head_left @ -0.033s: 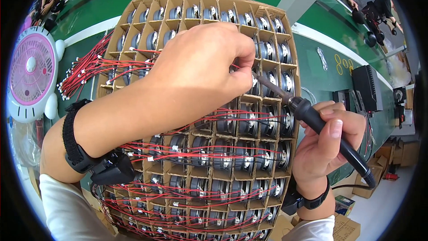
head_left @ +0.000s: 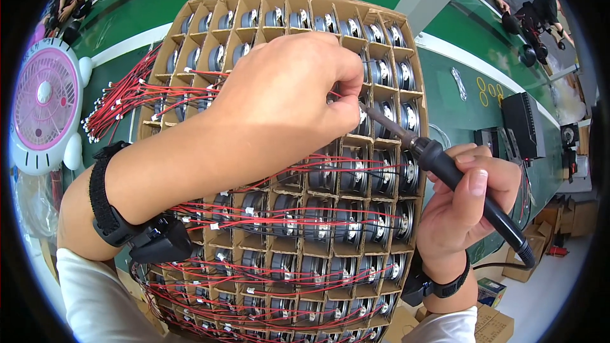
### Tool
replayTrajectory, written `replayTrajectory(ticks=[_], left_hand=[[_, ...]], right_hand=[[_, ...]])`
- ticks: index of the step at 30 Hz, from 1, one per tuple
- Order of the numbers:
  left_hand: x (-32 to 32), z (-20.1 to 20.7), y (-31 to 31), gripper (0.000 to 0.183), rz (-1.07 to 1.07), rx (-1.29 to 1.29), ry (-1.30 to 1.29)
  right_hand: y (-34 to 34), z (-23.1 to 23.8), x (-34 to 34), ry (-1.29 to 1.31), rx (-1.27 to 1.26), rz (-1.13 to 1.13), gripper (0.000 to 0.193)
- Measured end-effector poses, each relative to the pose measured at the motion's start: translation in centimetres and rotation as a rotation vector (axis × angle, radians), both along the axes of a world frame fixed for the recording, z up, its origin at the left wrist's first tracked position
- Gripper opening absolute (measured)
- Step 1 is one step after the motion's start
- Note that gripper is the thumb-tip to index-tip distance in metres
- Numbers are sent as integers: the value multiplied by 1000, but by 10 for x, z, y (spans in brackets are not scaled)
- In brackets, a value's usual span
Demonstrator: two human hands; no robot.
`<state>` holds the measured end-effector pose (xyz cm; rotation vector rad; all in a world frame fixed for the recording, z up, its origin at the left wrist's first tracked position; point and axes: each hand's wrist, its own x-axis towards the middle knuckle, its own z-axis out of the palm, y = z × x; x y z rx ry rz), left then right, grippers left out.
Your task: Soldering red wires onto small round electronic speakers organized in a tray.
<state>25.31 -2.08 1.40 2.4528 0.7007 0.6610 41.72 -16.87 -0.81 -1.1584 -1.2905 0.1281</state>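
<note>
My right hand (head_left: pixel 467 197) is wrapped round the black handle of a soldering iron (head_left: pixel 452 168). The iron's tip points up and left, close to the fingertips of my left hand (head_left: pixel 292 82). That hand is closed in a pinch over the box, with a bit of red wire (head_left: pixel 333 94) showing at its fingers; the exact joint is hidden. Below both hands stands a cardboard box with dividers (head_left: pixel 416 67), a small round speaker (head_left: pixel 405 75) in each of many cells. Red and black wires (head_left: pixel 286 219) lie across the lower rows.
More red wires with white connectors (head_left: pixel 121 105) hang off the box's left side. A pink and white fan (head_left: pixel 44 98) stands at far left. On the green bench (head_left: pixel 445 82) to the right are yellow rings (head_left: pixel 483 92) and a black box-shaped unit (head_left: pixel 524 126). Other people work beyond.
</note>
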Motion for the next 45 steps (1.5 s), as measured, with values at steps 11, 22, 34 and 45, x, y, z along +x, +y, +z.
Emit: replayTrajectory(ticks=[11, 22, 34, 45], left_hand=[[3, -1, 2, 10, 1, 6, 13], [3, -2, 1, 9, -5, 39, 12], [3, 0, 0, 9, -9, 37, 8], [-1, 2, -1, 8, -24, 70, 33]], right_hand=[[0, 1, 2, -14, -19, 15, 21], [2, 1, 1, 31, 52, -33, 22], [3, 1, 2, 31, 75, -64, 21], [3, 1, 4, 14, 81, -66, 22]])
